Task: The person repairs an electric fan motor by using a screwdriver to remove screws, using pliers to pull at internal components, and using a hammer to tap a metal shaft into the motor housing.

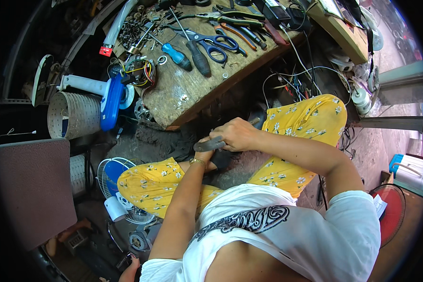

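Observation:
My right hand (239, 134) is closed around a grey, blunt-ended tool (210, 144), whose kind I cannot make out. Its rounded end juts out to the left, over my left hand (203, 154). That hand is close beneath, a bracelet on its wrist, its fingers mostly hidden by the tool and my right hand. Both hands meet in front of my lap, just short of the workbench (174, 94). Dark cloth (162, 141) lies on the floor beyond my left hand.
On the bench lie blue-handled scissors (216, 47), screwdrivers (199, 58), pliers (230, 19) and loose screws (132, 33). A blue and white fan part (110, 103) stands at its left, a fan cage (110, 174) by my left knee. Cables (296, 82) trail at right. Another person's hand (132, 265) shows lower left.

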A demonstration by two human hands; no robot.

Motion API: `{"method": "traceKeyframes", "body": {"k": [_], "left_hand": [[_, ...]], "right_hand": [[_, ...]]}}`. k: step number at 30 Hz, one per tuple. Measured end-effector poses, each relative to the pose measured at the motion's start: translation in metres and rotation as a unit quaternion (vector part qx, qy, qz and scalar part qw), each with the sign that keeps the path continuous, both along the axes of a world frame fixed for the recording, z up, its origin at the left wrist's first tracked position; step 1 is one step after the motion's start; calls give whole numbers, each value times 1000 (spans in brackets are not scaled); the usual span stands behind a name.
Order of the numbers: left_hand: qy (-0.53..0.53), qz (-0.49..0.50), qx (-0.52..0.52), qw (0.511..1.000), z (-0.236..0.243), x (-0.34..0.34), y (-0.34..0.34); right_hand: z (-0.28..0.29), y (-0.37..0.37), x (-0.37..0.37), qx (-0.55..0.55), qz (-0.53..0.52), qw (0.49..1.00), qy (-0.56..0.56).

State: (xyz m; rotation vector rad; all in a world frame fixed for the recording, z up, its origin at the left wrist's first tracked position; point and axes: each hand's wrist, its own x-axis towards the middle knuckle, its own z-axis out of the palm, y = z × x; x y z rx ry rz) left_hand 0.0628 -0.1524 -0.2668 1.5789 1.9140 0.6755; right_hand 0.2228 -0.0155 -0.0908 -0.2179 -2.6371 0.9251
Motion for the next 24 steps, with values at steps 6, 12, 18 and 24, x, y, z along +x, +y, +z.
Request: {"method": "traceKeyframes", "body": {"k": [6,12,18,24], "left_hand": [[47,-34,-23,998,-6,-8,9],[-53,-45,51,996,8,0,22],[-78,-58,43,994,13,7,36],[-22,-86,5,996,2,7,40]], "right_hand": [[-25,20,5,34,-5,979,-203],[13,56,9,45,-54,975,-209],[8,69,23,55,-58,966,-247],[0,68,24,38,-60,965,-253]]}}
